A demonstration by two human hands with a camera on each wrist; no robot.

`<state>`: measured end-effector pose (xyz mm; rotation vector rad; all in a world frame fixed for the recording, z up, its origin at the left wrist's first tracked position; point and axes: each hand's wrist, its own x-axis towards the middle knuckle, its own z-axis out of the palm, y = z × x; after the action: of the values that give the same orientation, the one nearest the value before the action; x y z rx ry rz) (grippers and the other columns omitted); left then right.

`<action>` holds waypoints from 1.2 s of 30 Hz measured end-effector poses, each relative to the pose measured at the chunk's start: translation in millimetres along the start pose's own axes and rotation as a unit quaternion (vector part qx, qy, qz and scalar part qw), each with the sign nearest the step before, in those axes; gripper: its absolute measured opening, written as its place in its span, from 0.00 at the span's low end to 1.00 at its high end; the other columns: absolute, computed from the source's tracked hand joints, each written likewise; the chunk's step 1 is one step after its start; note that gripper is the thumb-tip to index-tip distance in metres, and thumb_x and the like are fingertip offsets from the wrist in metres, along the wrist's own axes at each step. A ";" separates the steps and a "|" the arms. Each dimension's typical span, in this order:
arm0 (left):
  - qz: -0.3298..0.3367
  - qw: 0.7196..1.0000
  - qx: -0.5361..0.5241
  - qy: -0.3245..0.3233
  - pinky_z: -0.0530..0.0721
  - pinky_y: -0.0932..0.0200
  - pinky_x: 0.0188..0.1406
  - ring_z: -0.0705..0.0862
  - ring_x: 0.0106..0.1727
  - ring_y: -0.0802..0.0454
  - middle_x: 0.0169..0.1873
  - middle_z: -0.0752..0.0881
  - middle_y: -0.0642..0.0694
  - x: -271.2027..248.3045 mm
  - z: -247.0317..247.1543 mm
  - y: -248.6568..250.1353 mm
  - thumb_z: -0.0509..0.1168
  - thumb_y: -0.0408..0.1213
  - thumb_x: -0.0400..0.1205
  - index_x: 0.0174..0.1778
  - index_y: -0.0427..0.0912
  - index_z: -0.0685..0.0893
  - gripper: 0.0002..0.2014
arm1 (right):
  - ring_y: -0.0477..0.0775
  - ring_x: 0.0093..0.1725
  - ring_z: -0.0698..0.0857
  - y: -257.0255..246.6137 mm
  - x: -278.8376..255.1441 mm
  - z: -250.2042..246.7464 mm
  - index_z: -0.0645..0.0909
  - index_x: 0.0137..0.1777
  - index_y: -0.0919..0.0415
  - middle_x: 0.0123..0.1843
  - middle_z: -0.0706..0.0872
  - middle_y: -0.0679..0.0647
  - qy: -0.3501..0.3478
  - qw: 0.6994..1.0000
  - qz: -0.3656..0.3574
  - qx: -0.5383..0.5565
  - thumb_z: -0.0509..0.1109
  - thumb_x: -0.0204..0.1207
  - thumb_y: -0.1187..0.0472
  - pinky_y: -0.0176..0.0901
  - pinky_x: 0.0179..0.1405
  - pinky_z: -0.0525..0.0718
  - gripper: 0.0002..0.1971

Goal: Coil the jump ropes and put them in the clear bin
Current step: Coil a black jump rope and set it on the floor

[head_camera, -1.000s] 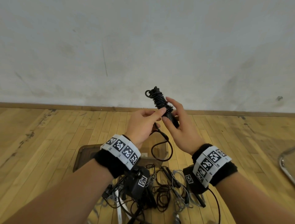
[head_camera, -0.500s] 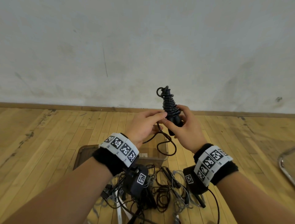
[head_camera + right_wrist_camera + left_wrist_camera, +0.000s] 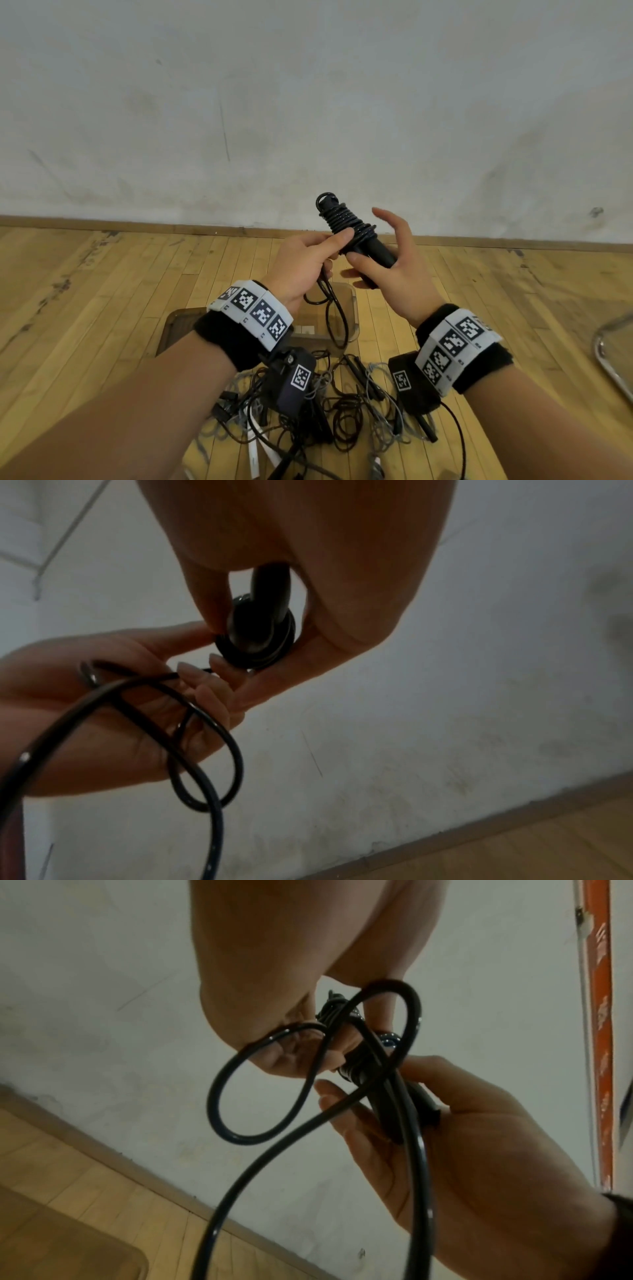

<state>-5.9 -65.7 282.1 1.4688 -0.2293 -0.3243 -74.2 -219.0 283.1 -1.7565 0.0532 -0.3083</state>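
Two bare forearms reach forward from the bottom edge, each wrist wrapped in a black band carrying white blocks printed with black square codes. Below and between them, on the worn wooden plank floor (image 3: pixel 102 308), lies a tangled heap of thin black and grey jump ropes (image 3: pixel 342 407) with slim handles. Just beyond the heap sits a clear, smoke-tinted plastic bin (image 3: pixel 354 308) with rounded corners; a loose loop of cord hangs in front of it, and whether that loop touches the bin cannot be told.

Above the bin, both hands hold one black jump rope (image 3: pixel 346 224) in the air. Its cord is wound in tight turns round the upper part of its black stick handles, which tilt up and to the left. The right hand (image 3: pixel 394 270) cradles the lower end of the handles, thumb and lower fingers curled against them, while the index finger stands straight and free. The left hand (image 3: pixel 301 263) has its grip closed on the slack cord, and its thumb presses against the lowest turns of the coil.

Behind the hands, a wooden skirting board meets a scuffed, pale plaster wall (image 3: pixel 308 102). At the right edge curves part of a silver metal rim (image 3: pixel 613 359).
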 end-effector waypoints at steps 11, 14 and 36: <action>-0.003 0.997 0.073 0.006 0.82 0.57 0.48 0.82 0.34 0.58 0.28 0.84 0.55 1.2 -6.0 0.1 0.75 0.55 0.79 0.54 0.44 0.92 0.18 | 0.50 0.35 0.87 8.5 0.8 -2.6 0.66 0.78 0.47 0.46 0.86 0.59 -0.028 0.995 -0.043 -0.083 0.69 0.85 0.64 0.42 0.34 0.88 0.25; -0.013 0.999 0.038 -0.002 0.80 0.62 0.37 0.81 0.31 0.58 0.27 0.82 0.54 0.7 -3.8 1.8 0.77 0.46 0.80 0.53 0.41 0.92 0.13 | 0.52 0.30 0.83 10.6 1.4 -1.2 0.66 0.77 0.44 0.40 0.85 0.58 0.006 0.987 -0.074 -0.141 0.69 0.85 0.61 0.49 0.29 0.86 0.25; -0.030 0.997 -0.058 -0.030 0.84 0.60 0.40 0.86 0.31 0.57 0.35 0.88 0.52 -5.7 -2.7 6.6 0.75 0.47 0.81 0.56 0.41 0.92 0.14 | 0.53 0.41 0.90 6.0 4.3 -1.6 0.71 0.82 0.49 0.56 0.91 0.59 -0.073 0.997 0.025 -0.021 0.61 0.85 0.44 0.47 0.44 0.90 0.26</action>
<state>-9.9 -60.7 288.6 1.3544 -0.2115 -0.4253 -69.6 -222.8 278.3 -1.8123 -0.0028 -0.1424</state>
